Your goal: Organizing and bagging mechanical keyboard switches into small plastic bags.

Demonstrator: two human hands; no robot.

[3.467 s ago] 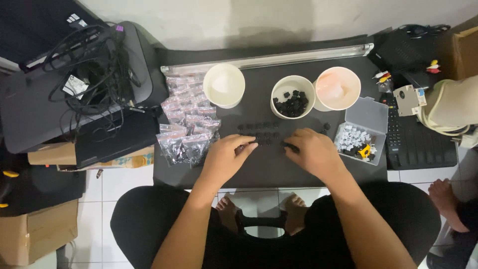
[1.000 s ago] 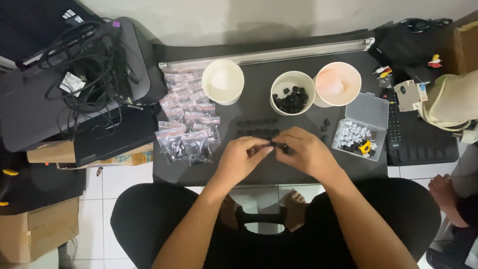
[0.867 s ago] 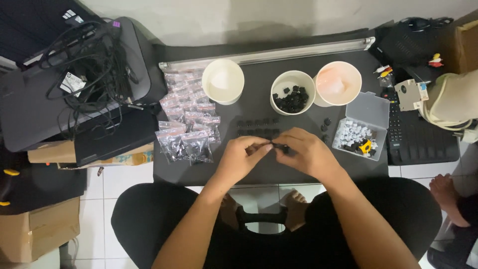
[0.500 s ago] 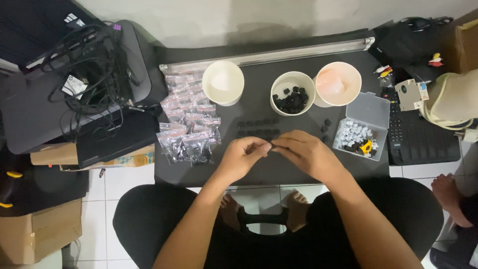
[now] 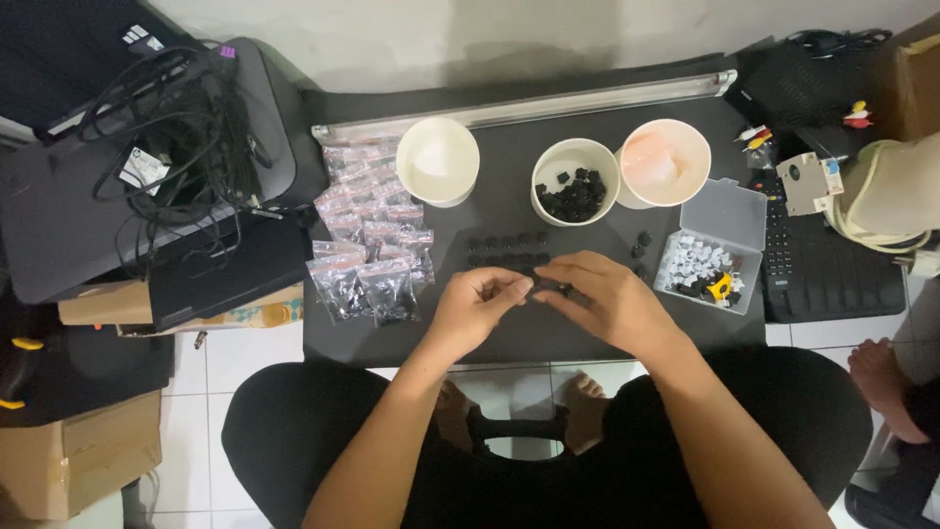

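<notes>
My left hand and my right hand meet over the near middle of a dark table. Together their fingertips pinch a small black part. Just beyond the hands, rows of small black parts lie on the table. Further back stands a white bowl of black parts, between an empty-looking white bowl and a pinkish bowl.
Several small clear bags of dark parts lie left of my hands. A clear plastic box of white, black and yellow bits sits to the right. A printer with tangled cables stands at left, a keyboard at right. Another person's foot shows at far right.
My hands have come from flat on the table by the rows of parts, drawn closer together, and now pinch a small black part between them.
</notes>
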